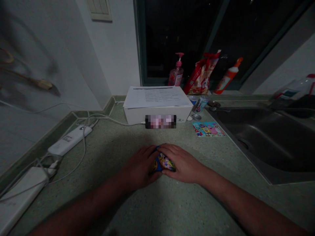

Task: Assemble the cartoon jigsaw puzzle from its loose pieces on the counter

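Note:
A small blue item with a colourful cartoon print (165, 162) is between my two hands, over the middle of the counter. My left hand (141, 166) closes round its left side, thumb at the near edge and fingers over the far edge. From the right, my right hand (185, 163) grips it, with its fingers over the top and its thumb along the near side. Much of the item is hidden by my fingers, so its exact kind does not show. A cartoon picture card (208, 129) lies flat beyond my right hand.
Behind my hands stands a white box (157, 111) with a printed sheet (157, 96) on top and a phone with a blurred screen (160, 121) against its front. White power strips (70, 140) with cables lie left. Right are a can (201, 104) and a sink (270, 137).

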`<state>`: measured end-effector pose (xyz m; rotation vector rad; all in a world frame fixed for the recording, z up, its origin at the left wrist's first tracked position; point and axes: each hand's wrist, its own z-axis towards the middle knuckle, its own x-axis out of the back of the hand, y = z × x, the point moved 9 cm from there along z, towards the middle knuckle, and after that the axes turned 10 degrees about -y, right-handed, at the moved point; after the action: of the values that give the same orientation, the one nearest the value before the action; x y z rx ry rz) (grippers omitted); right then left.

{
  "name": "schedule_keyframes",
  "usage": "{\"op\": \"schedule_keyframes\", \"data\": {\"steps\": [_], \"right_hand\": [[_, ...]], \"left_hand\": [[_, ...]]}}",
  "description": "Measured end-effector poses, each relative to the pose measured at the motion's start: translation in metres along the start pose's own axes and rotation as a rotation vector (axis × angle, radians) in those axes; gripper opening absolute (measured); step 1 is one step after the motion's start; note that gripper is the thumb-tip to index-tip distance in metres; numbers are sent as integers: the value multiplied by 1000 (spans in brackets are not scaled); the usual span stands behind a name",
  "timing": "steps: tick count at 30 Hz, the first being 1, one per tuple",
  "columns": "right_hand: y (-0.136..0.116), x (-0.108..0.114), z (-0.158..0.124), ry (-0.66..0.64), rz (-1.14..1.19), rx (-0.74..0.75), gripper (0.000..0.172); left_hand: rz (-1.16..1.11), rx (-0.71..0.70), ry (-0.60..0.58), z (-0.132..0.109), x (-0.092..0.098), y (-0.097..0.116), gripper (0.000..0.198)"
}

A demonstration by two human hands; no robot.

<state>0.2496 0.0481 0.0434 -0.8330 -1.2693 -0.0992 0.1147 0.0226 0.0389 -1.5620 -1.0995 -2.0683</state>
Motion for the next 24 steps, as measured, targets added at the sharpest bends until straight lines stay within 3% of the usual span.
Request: {"op": "schedule_keyframes", "data": {"steps": [6, 11, 16, 24], "right_hand": [[-6, -3, -2, -48, -47, 15, 87], [-6, -5, -3, -52, -114, 19, 68], [-9, -3, -1, -46, -140, 35, 62], [-14, 0, -1, -34, -135, 56, 56]], "left_hand": [[65, -75, -27, 3, -3, 10, 59], [100, -92, -14, 2, -4, 8, 52], [89, -99, -36, 2, -2, 6, 60], [88, -100, -33, 1, -3, 4, 53]]}}
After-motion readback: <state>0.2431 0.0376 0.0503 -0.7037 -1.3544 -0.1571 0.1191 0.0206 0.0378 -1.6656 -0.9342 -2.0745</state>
